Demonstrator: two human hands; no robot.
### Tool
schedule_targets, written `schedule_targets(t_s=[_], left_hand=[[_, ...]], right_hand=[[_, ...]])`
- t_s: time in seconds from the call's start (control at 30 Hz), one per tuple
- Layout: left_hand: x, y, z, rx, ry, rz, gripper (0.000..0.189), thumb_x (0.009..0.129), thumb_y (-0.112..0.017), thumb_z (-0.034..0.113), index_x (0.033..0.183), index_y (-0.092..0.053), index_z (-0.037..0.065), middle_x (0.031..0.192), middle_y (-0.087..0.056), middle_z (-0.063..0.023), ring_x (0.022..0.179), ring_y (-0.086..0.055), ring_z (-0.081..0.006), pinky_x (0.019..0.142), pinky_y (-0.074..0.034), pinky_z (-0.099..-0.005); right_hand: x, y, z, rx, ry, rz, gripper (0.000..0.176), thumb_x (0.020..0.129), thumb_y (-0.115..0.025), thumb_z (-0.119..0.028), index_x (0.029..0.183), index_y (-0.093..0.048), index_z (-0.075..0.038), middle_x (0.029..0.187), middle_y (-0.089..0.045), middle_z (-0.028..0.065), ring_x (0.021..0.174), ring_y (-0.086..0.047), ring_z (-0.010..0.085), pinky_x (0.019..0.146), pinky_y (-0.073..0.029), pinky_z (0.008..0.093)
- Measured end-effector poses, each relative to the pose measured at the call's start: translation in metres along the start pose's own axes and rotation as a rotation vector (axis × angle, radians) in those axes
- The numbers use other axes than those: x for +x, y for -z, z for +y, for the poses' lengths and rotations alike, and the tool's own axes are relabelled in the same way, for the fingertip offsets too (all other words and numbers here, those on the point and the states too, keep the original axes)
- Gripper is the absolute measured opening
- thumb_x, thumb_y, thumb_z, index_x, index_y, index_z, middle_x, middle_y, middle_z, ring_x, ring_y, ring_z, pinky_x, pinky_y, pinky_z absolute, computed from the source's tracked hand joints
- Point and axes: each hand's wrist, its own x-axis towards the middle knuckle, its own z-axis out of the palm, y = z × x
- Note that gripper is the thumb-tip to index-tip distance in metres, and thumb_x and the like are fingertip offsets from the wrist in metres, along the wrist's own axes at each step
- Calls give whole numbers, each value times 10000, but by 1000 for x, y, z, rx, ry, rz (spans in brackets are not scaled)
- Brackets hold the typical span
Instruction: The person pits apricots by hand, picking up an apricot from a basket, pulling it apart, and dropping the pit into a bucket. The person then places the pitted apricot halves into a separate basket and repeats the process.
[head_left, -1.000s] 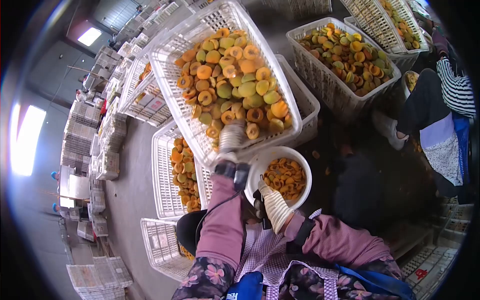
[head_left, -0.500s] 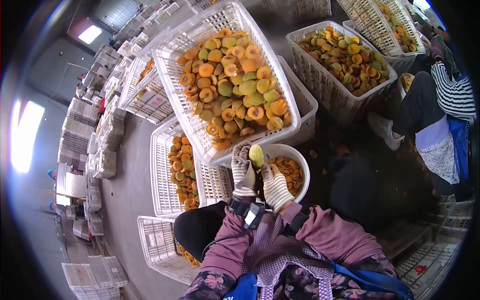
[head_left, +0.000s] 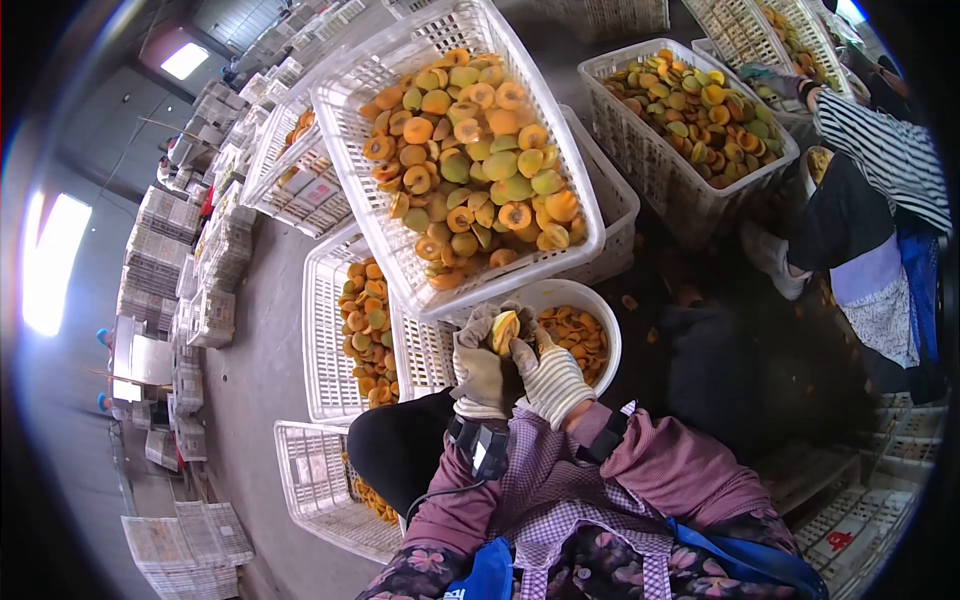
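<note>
Orange fruit (head_left: 504, 328) sits gripped between both gloved hands, left hand (head_left: 483, 365) cupped round it and right hand (head_left: 550, 375) pinching its near side, right over the bowl (head_left: 612, 330) and below the tilted crate (head_left: 590, 215), likely so bits drop in

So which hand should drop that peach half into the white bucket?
Probably the left hand: it cups the peach half, right at the rim of the white bucket. The right hand only touches the fruit with its thumb.
</note>
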Motion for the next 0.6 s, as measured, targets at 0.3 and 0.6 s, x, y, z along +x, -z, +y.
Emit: schedule_targets(t_s=[0.3,0.6], left_hand=[[-1,4,-8,-23,5,-34,315,934,-476,394,901,-529,85,853,-589,-100,796,-582,-256,738,-492,-381],[21,71,-32,223,59,-108,409,951,-371,48,1360,-357,45,1280,-480,-116,1119,-515,-208,947,-439,-334]], right_hand=[[0,-10,8,353,-127,-181,406,937,-468,-346,1164,-507,-12,897,-626,116,830,-599,248,744,-466,314],[-13,17,-16,-248,45,-170,405,923,-431,-322,1141,-505,10,822,-610,274,803,-593,434,673,-481,448]])
